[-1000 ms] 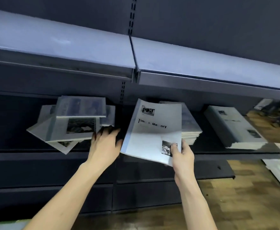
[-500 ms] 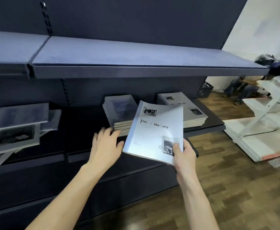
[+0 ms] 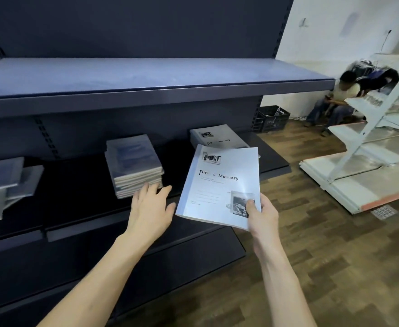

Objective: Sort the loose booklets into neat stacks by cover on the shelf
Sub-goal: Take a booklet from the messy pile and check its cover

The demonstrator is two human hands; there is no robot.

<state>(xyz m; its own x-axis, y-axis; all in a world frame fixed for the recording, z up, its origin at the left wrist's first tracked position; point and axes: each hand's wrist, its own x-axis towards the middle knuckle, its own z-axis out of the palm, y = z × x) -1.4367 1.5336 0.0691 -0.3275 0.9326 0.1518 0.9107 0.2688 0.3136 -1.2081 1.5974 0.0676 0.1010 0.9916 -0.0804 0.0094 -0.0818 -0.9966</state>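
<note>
**Head view: one booklet in hand, two neat stacks on the shelf**

Fingers of the right hand (image 3: 261, 210) pinch the lower right corner of a white booklet (image 3: 219, 185), thumb on the cover over a small photograph, the remaining fingers beneath it. The booklet is held in the air, tilted, in front of the middle shelf (image 3: 271, 165), and touches nothing else. Its cover reads partly as "Tim & Memory", with a small picture at the top left.

Fingers of the left hand (image 3: 151, 208) are straight and slightly spread, palm down, grasping nothing. The hand sits just left of the held booklet, its fingertips near the front edge of a stack of blue-covered booklets (image 3: 133, 168); contact with that stack cannot be determined.

On the middle shelf:
- The blue-covered stack stands left of centre, edges roughly squared.
- A stack of white booklets (image 3: 217, 136) with the same cover as the held one lies behind and to the right, partly hidden by the held booklet.
- A loose, uneven pile of booklets (image 3: 2, 182) lies at the far left, blurred, well apart from the two stacks.

Above them runs an upper shelf (image 3: 146, 76). To the right, on the wooden floor (image 3: 311, 256), lie dismantled white shelving parts (image 3: 363, 182), a dark crate (image 3: 272, 118) stands by the wall, and a seated person (image 3: 335, 100) is in the background.
</note>
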